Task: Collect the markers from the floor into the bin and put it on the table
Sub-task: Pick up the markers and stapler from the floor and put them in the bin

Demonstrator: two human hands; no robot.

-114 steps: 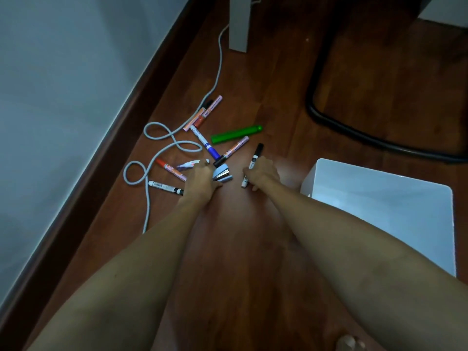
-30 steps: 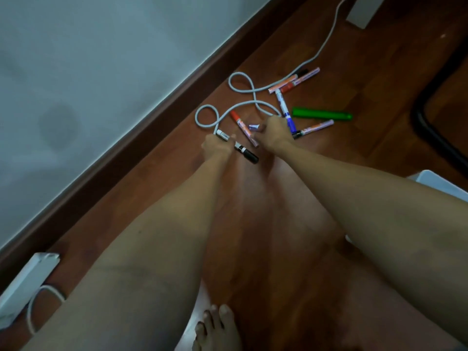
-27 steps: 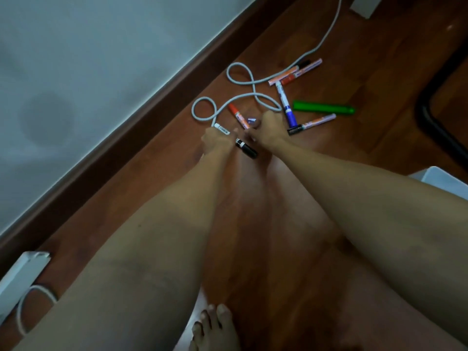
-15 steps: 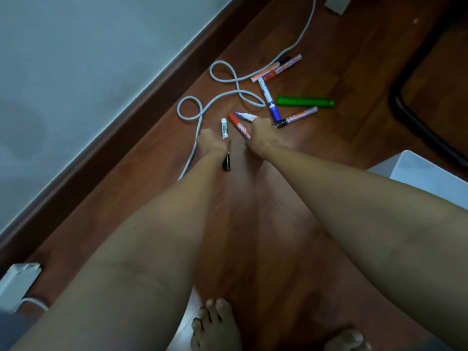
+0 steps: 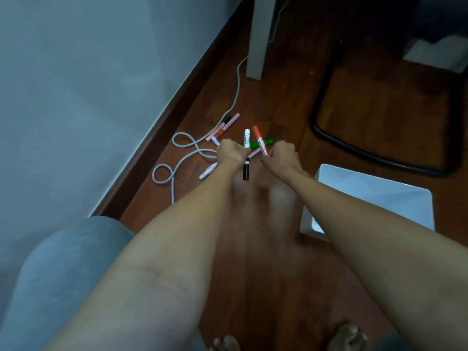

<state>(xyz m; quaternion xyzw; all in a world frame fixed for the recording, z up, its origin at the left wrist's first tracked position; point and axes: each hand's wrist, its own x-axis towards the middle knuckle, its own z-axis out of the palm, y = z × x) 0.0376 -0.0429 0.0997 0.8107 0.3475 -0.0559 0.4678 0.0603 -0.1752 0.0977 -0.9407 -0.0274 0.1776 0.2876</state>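
both arms reach straight out and down over the wooden floor (image 5: 278,110), forearms nearly parallel. the left hand (image 5: 231,153) is curled into a fist around a black-capped marker (image 5: 246,154), held upright. the right hand (image 5: 282,155) pinches a red-capped marker (image 5: 260,142) that tilts up and left. a green marker (image 5: 266,142) and other markers (image 5: 222,126) lie on the floor beyond the knuckles, beside a looped grey cable (image 5: 184,158). the white bin (image 5: 374,196) stands on the floor just right of the right forearm.

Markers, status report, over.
Left hand shut on black-capped marker; right hand on red-capped marker. Bin right, open. Cable loops among remaining markers.
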